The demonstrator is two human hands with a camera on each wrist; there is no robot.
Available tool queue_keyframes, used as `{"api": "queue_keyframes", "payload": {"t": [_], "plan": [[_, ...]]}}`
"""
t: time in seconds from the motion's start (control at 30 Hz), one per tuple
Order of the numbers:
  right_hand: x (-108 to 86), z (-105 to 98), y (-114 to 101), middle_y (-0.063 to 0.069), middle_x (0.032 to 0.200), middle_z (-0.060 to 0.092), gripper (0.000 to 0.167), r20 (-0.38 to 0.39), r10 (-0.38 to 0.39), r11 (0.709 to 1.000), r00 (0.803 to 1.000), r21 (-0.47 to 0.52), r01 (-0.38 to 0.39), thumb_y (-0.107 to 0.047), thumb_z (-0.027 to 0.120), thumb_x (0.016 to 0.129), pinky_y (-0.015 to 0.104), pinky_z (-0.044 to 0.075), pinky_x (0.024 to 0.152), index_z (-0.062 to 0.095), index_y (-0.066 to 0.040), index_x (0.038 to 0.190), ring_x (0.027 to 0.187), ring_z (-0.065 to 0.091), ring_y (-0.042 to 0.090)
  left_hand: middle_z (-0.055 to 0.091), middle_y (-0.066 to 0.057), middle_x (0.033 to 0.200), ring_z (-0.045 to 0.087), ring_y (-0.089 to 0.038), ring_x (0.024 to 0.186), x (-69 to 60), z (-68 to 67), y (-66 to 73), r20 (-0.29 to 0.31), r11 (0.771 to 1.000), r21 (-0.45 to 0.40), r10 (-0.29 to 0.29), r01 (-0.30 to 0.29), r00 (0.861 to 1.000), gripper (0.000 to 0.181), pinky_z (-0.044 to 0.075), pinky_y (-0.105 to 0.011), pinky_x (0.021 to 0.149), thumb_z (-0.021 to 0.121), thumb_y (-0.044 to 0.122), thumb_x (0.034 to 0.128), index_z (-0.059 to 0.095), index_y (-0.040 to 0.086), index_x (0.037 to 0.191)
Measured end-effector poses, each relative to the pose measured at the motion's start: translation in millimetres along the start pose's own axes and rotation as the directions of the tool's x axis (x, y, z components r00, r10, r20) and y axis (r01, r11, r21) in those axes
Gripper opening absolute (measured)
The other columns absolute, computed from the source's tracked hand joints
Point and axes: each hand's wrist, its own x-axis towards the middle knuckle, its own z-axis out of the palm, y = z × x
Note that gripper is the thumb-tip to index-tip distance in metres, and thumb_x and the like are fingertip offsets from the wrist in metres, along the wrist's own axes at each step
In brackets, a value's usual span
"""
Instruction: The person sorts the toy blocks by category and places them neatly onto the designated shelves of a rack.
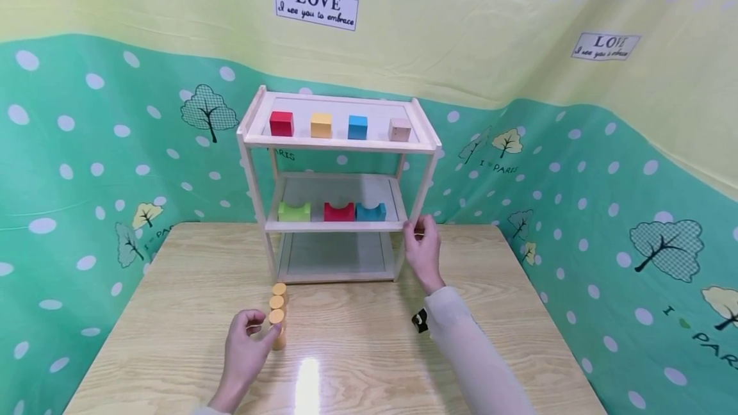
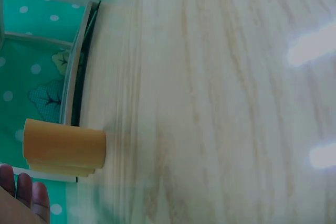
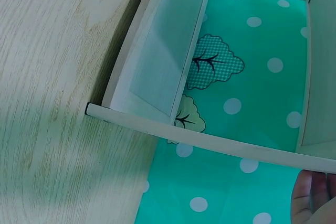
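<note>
A short row of upright orange-yellow wooden cylinders [image 1: 277,317] stands on the table in front of a white three-tier toy shelf [image 1: 340,276]. My left hand [image 1: 245,344] is just left of the front cylinder, fingers bent loosely and thumb overlapping it in the head view. From the left wrist, its fingers [image 2: 23,187] appear apart from the cylinders. At the middle tier's right front corner, my right hand [image 1: 423,248] holds the shelf's post. The right wrist view shows those fingers [image 3: 302,195] at the post, their tips partly hidden.
On the top tier sit red [image 1: 282,124], yellow [image 1: 321,125], blue [image 1: 357,127] and pale [image 1: 400,129] blocks. Green [image 1: 295,212], red [image 1: 339,213] and blue [image 1: 371,212] notched blocks line the middle tier. A small black object [image 1: 420,321] lies beside my right sleeve. Patterned cloth surrounds the table.
</note>
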Motion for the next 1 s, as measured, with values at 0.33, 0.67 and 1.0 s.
{"api": "queue_keyframes", "payload": {"t": [0.33, 0.67, 1.0], "plan": [[-0.9, -0.7, -0.1, 0.007, 0.09, 0.056, 0.01, 0.001, -0.007, 1.0, 1.0, -0.004, 0.007, -0.015, 0.056, 0.096, 0.03, 0.052, 0.068, 0.053, -0.006, 0.098, 0.079, 0.055, 0.019, 0.047, -0.011, 0.109, 0.044, -0.024, 0.096, -4.5, 8.3, -9.5, 0.008, 0.996, 0.019, -0.085, 0.085, 0.996, 0.048, 0.037, -0.029, 0.079, 0.079, 0.01, 0.0754, 0.047, -0.001, 0.109], [-1.2, 0.5, 1.4, 0.007, 0.09, 0.055, 0.011, -0.006, -0.018, 1.0, 1.0, -0.011, 0.018, -0.016, 0.056, 0.096, 0.032, 0.051, 0.068, 0.053, -0.006, 0.097, 0.079, 0.055, 0.019, 0.048, -0.014, 0.111, 0.046, -0.025, 0.096, -4.9, 13.4, -16.0, 0.019, 0.992, 0.015, -0.123, 0.123, 0.992, 0.052, 0.04, -0.029, 0.083, 0.077, 0.003, 0.0748, 0.043, -0.003, 0.113], [-1.2, 1.5, 1.9, 0.006, 0.092, 0.054, 0.01, -0.02, -0.001, 1.0, 1.0, -0.016, 0.001, -0.016, 0.056, 0.095, 0.032, 0.051, 0.07, 0.054, -0.007, 0.098, 0.082, 0.054, 0.018, 0.05, -0.015, 0.105, 0.051, -0.021, 0.088, -6.2, 21.4, -23.4, -0.012, 0.995, -0.024, -0.1, 0.1, 0.995, 0.045, 0.045, -0.021, 0.074, 0.074, -0.005, 0.0732, 0.045, -0.005, 0.108]]}}
